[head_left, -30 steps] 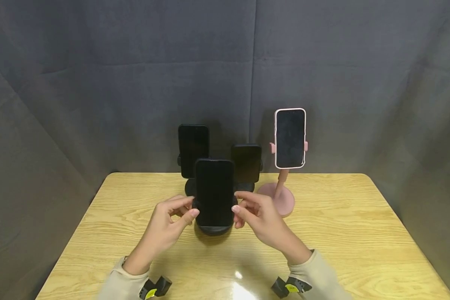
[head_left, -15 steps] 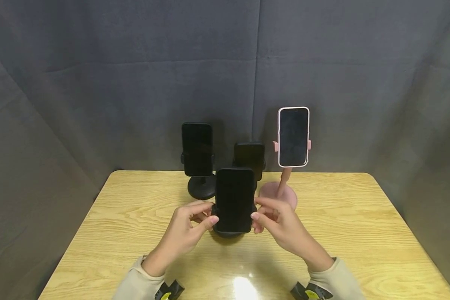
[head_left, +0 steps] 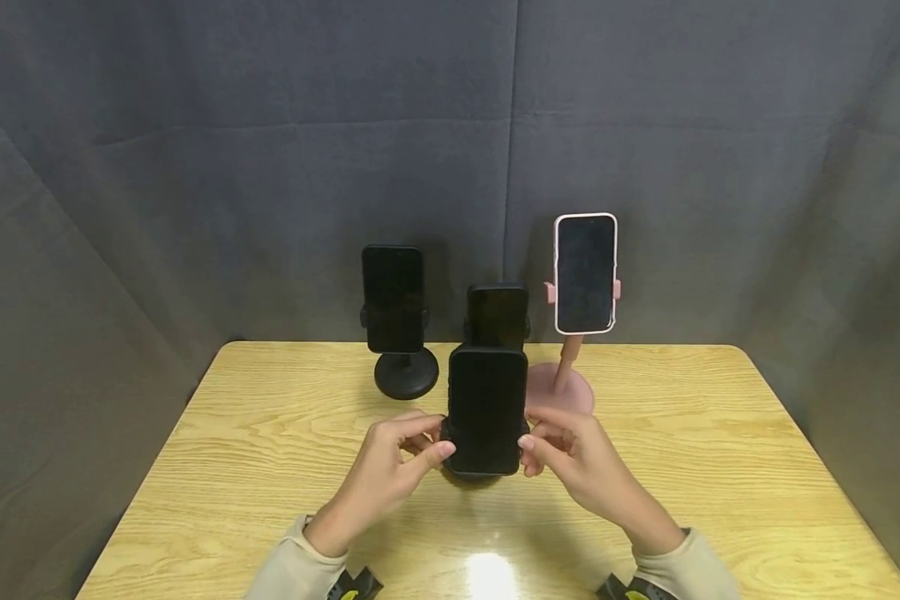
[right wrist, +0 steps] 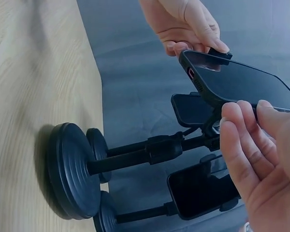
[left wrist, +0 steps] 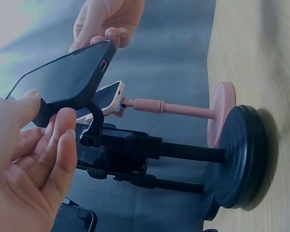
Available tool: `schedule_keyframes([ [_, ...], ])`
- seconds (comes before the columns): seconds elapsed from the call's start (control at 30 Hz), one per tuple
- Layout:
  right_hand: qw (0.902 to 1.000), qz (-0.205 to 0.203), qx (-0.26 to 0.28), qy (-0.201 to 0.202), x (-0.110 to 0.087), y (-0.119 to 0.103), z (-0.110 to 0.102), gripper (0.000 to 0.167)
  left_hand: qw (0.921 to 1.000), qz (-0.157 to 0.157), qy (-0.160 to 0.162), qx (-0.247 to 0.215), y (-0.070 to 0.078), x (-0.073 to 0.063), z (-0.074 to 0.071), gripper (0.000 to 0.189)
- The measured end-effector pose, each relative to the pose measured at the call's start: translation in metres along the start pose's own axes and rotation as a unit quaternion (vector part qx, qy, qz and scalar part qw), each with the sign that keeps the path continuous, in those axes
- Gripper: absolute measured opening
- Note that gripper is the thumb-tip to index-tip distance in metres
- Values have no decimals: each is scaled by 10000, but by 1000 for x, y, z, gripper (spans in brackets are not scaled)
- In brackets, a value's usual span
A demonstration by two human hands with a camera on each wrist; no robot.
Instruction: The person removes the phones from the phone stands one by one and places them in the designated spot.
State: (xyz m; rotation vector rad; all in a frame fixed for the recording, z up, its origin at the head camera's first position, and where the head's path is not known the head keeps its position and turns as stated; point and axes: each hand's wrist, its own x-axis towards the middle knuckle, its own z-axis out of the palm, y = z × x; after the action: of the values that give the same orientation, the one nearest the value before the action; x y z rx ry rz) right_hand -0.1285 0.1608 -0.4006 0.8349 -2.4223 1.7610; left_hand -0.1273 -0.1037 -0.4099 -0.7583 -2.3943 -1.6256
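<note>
A black-cased phone (head_left: 487, 412) with a dark screen sits upright in the clamp of a black phone stand (left wrist: 188, 151), in front of the other stands. My left hand (head_left: 393, 458) pinches the clamp's left side between thumb and fingers. On the opposite side, my right hand (head_left: 581, 458) grips the clamp at the phone's right edge. The right wrist view shows the stand's round ribbed base (right wrist: 70, 171) and its pole below the phone. In the head view the phone hides the pole and most of the base.
Behind stand two more black phones, the left phone (head_left: 393, 298) and the middle phone (head_left: 497, 315), on black stands. A white-cased phone (head_left: 585, 273) is held by a pink stand (head_left: 570, 400) at the right. A grey curtain (head_left: 307, 167) hangs behind the wooden table (head_left: 720, 467).
Both hands and the front stand with its phone have shifted to the right and a little toward me. The left rear stand's base now shows fully. Both hands keep their hold.
</note>
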Motion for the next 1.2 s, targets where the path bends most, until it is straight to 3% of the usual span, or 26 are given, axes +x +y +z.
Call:
schedule_keyframes([
  [0.3,9997,247,-64,-52,-5,7,-1,33,9999,-119,-26,27,-2,-3,6,21],
  [0.8,9998,139,-117,-15,-9,16,-1,26,9996,-211,-175,-63,-9,-5,9,21],
  [1.2,9957,-204,-865,266,-8,15,-3,23,9995,-270,-154,-56,-7,-6,10,23],
])
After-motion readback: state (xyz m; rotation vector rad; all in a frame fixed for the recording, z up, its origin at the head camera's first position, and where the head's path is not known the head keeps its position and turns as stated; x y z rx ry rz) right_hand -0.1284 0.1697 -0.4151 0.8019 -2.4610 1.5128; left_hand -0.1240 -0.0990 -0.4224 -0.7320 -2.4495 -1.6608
